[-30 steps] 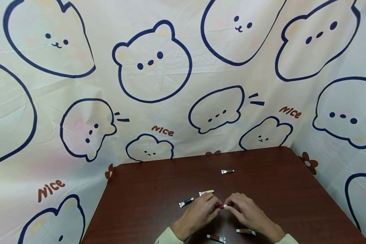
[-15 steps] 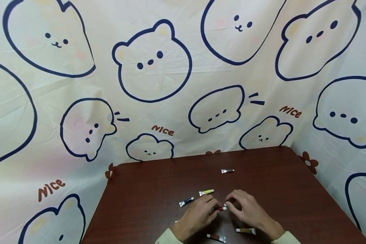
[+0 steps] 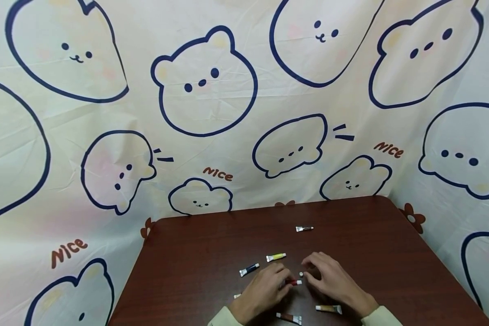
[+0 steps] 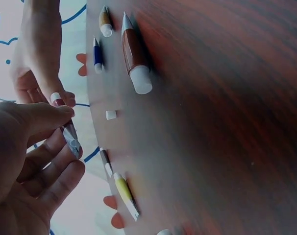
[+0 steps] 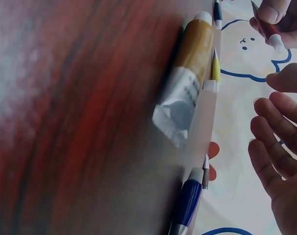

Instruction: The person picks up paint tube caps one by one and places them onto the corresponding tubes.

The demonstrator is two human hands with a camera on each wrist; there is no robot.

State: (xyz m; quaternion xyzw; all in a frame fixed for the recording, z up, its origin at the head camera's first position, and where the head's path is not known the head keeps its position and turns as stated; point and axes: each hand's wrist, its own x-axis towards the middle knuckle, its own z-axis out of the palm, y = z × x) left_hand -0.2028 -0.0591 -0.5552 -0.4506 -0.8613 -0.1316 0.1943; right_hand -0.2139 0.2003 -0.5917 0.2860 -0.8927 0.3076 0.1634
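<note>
My left hand pinches a small red paint tube between thumb and fingers. In the left wrist view the white end of that red tube points towards my right hand. A small white cap stands on the table between my hands, just beyond the red tube's tip. Beside the cap, my right hand has relaxed, spread fingers and holds nothing. In the right wrist view its fingers are bent slightly, apart from the red tube.
Around my hands on the dark brown table lie paint tubes: yellow, dark blue, brown and ochre. Farther back is a black one. A blue tube shows near my right hand.
My right fingers were at the red tube's white end, then came away with the cap. Now the cap is on the table, released. The red tube has dipped slightly in my left hand.
</note>
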